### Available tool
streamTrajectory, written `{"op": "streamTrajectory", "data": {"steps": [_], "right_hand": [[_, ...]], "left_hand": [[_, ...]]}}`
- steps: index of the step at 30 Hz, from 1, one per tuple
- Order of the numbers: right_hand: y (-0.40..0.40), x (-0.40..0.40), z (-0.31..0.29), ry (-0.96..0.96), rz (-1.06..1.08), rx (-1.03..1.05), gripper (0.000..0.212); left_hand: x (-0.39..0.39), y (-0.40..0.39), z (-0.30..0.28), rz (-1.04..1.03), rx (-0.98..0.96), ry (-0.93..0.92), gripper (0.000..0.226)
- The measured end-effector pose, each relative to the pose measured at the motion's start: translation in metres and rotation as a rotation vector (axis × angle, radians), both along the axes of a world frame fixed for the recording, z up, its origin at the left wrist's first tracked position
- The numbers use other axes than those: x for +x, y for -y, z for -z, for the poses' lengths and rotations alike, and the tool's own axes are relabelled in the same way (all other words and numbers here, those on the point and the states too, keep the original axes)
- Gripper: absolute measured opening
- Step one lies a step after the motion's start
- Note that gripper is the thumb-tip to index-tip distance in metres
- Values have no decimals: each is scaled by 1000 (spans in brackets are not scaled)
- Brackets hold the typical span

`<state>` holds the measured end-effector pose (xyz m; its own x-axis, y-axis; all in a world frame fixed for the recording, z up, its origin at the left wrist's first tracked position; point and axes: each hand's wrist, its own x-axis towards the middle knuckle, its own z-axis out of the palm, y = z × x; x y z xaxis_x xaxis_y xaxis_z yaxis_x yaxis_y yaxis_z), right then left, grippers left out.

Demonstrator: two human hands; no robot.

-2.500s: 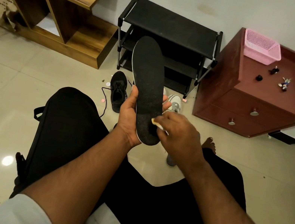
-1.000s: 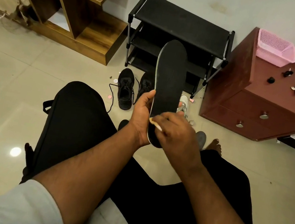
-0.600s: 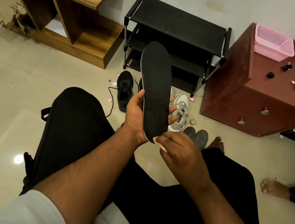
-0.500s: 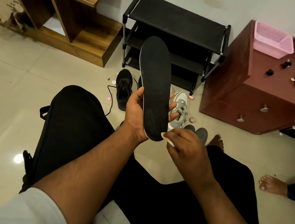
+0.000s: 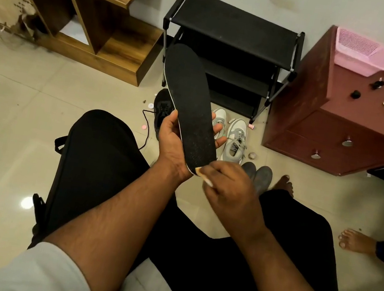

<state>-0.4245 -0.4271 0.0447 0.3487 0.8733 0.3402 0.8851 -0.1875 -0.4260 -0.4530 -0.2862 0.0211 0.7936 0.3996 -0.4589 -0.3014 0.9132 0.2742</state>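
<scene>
A long black insole (image 5: 189,98) with a pale edge stands almost upright in front of me. My left hand (image 5: 173,142) grips its lower half, thumb on the left edge and fingertips showing past the right edge. My right hand (image 5: 227,187) pinches a small tan and white piece (image 5: 202,174), pressed against the heel end of the insole. What the piece is I cannot tell. Both forearms reach out over my lap in black trousers.
A black shoe rack (image 5: 231,49) stands against the wall, with a wooden shelf unit (image 5: 86,13) to its left and a red-brown drawer cabinet (image 5: 348,126) bearing a pink basket (image 5: 360,53) to its right. Black shoe (image 5: 162,112), grey-white sneakers (image 5: 235,140), grey slippers (image 5: 260,174) lie on the tiled floor. Another person's bare foot (image 5: 356,242) is at right.
My right hand with the small piece slid down the insole from its lower face to the heel tip. The view shifted and another person's foot came into sight at right.
</scene>
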Motion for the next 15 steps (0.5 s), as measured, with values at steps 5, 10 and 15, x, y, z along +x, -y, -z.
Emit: {"op": "streamTrajectory", "data": {"steps": [5,10,15], "right_hand": [[-2,1,2,-3,-12,-29,20],[1,18,5,-22,84,-13,20],[-10,-1,-3,8,-67,-40,18]], "left_hand": [[-2,0,-2,5,6,7,63],[2,2,-1,21,12,-18,64],[0,-1,-1,25,35,-31,69]]}}
